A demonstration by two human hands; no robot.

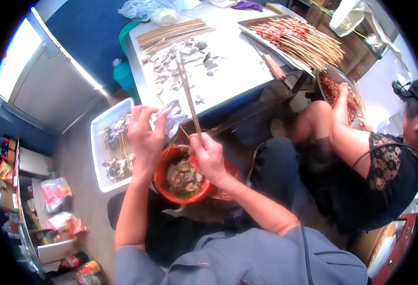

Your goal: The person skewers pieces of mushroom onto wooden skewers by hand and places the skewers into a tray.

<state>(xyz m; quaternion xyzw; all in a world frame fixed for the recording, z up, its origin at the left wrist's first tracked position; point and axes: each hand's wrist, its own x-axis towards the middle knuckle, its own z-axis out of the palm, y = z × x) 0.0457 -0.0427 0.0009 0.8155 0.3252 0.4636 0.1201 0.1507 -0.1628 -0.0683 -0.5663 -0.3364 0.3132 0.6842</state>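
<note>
My right hand [208,157] is closed around several bamboo skewers [188,97] that point up over the table edge. Grey-white mushroom pieces [173,118] hang just left of them, seemingly threaded on a short-showing skewer from the same hand. Beside those pieces, my left hand [145,130] is raised with thumb and forefinger apart and the other fingers curled; nothing shows between them. Below both hands stands a red bucket [159,183] with mushroom scraps [185,178] in it. Loose mushroom pieces [171,69] lie spread on the white table [239,66].
A white tray [96,156] of skewered mushrooms stands at left. Bare skewers [171,35] lie at the table's back. A metal tray [261,42] of meat skewers and a wooden-handled knife [274,67] are at right. Another person's hand [344,90] works over a bowl of meat [330,90].
</note>
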